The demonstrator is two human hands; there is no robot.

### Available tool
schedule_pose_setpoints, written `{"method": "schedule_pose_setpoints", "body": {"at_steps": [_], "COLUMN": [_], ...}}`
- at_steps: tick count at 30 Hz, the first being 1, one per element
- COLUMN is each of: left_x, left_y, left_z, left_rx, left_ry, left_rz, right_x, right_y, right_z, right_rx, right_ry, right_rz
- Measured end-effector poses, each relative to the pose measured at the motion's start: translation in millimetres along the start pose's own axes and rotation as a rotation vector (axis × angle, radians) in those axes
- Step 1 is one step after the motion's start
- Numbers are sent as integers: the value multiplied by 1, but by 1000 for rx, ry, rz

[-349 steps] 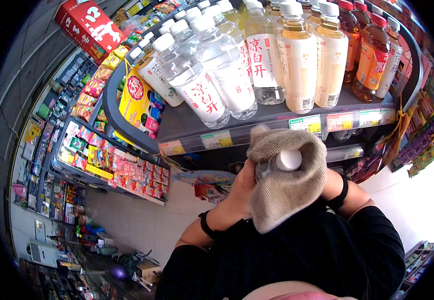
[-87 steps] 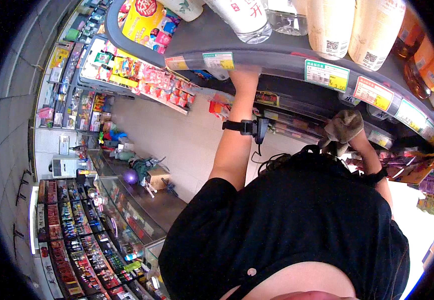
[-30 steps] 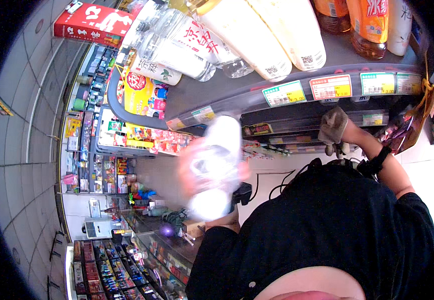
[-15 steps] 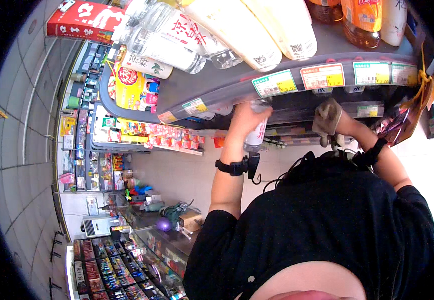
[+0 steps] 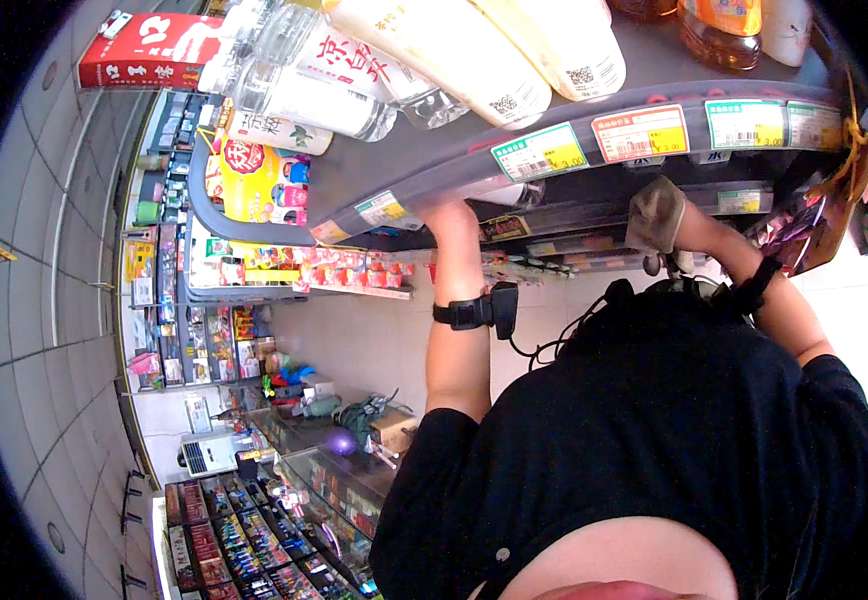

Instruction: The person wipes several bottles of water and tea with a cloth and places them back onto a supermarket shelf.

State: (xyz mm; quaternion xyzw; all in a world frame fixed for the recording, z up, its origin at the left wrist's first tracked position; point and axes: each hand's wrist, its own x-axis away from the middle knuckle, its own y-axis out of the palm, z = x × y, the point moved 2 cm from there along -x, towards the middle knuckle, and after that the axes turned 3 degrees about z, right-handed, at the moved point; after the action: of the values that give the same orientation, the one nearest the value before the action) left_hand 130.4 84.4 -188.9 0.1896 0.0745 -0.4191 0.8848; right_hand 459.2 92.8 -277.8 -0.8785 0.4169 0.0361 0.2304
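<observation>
My left hand (image 5: 444, 216) reaches in under the front edge of a dark shelf (image 5: 354, 178), which hides its fingers. A clear bottle with a whitish label (image 5: 510, 192) lies just right of this hand, partly behind the shelf edge; whether the fingers grip it is hidden. My right hand (image 5: 662, 222) is below the shelf edge, farther right. A grey-brown cloth covering, seemingly a work glove, wraps it, and pale fingertip-like ends hang beneath. What it holds, if anything, does not show.
Above, the shelf carries clear water bottles (image 5: 319, 95), pale yellow bottles (image 5: 444, 55) and an amber drink bottle (image 5: 719, 35). Price tags (image 5: 540, 150) line its edge. A red box (image 5: 149, 52) stands at the far left. Lower shelves (image 5: 594, 235) run beneath.
My left hand has moved left and in under the shelf edge. The bottle it gripped in the open is now mostly behind that edge. My right hand has barely shifted.
</observation>
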Motion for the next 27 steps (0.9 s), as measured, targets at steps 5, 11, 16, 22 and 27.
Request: {"method": "schedule_pose_setpoints", "body": {"at_steps": [5, 11, 16, 22, 27], "left_x": [7, 11, 18, 17, 50], "left_y": [7, 8, 23, 23, 64], "left_z": [-3, -10, -5, -18, 10], "left_rx": [-810, -645, -737, -657, -827], "left_ry": [453, 491, 517, 410, 563], "left_rz": [49, 82, 90, 117, -75], "right_x": [-2, -4, -5, -3, -3], "right_y": [-1, -2, -4, 2, 4], "right_z": [11, -6, -6, -1, 9], "right_rx": [-25, 89, 2, -240, -40], "right_ry": [29, 2, 4, -13, 17], "right_rz": [-52, -55, -70, -21, -95]}}
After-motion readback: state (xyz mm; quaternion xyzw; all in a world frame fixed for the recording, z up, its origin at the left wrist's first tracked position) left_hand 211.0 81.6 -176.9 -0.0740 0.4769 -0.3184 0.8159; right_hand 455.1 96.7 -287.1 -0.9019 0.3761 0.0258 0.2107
